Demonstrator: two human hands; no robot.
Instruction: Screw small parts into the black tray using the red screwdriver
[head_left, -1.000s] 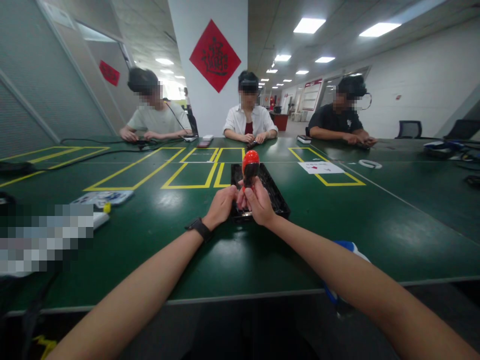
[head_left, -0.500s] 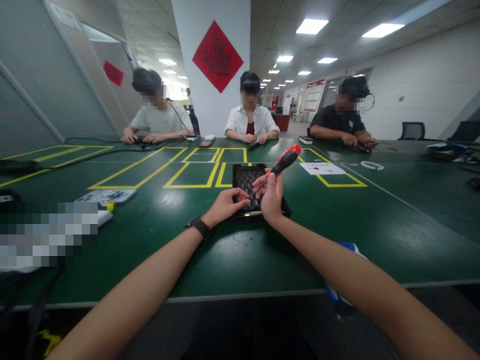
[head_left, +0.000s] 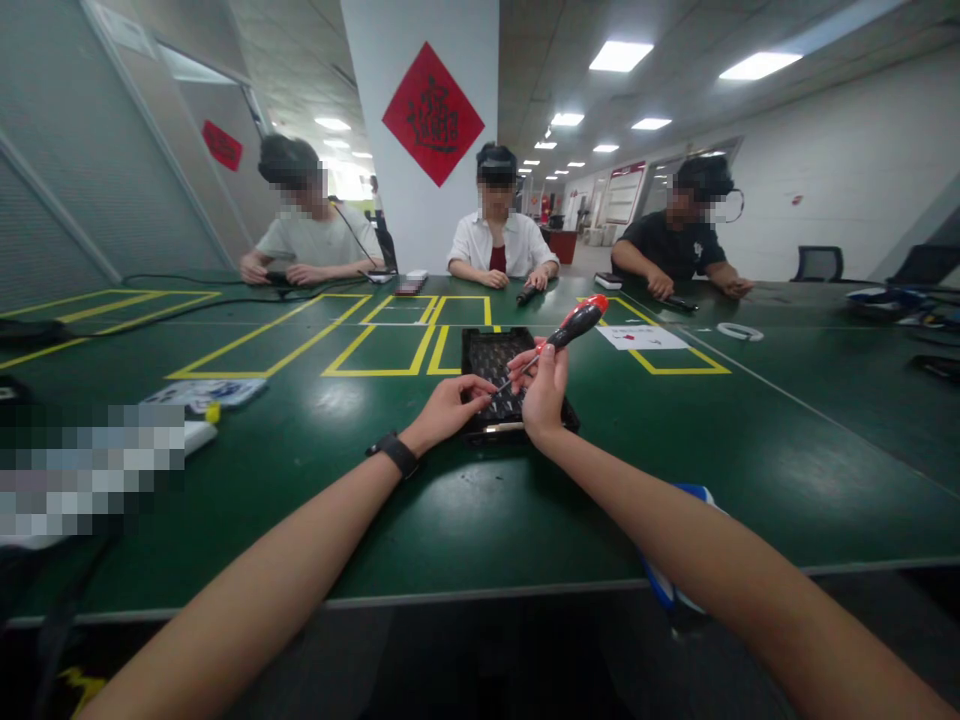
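Works bare-handed at a green table (head_left: 420, 540), reaching in from the near edge with both forearms (head_left: 712, 570). Has at the near right edge a blue and white thing (head_left: 660, 588), partly hidden behind the right forearm. Wears a black band (head_left: 394, 455) on the left wrist. Holds in the right hand (head_left: 546, 400) a screwdriver (head_left: 577, 322), with fingers curled around the shaft (head_left: 529, 366) just below the handle. Slants this tool above a black case (head_left: 480, 435), tip low to the left, red and black handle raised to the far right. Brings the left hand (head_left: 450, 405) over the left part of the case, thumb and fingertips nearly together at the shaft tip; cannot tell whether pinching it or only touching. Has the case uncovered and flat on the table, with many small pieces (head_left: 499, 360) inside, too small to name. Sees well to the left a flat patterned thing (head_left: 236, 392). Sees farther, to the right, a white paper (head_left: 645, 338) across yellow tape (head_left: 690, 371), then a white ring (head_left: 740, 331). Faces three seated people (head_left: 461, 245) at the far side, and behind them a red sign (head_left: 433, 110) on a white column (head_left: 420, 225).
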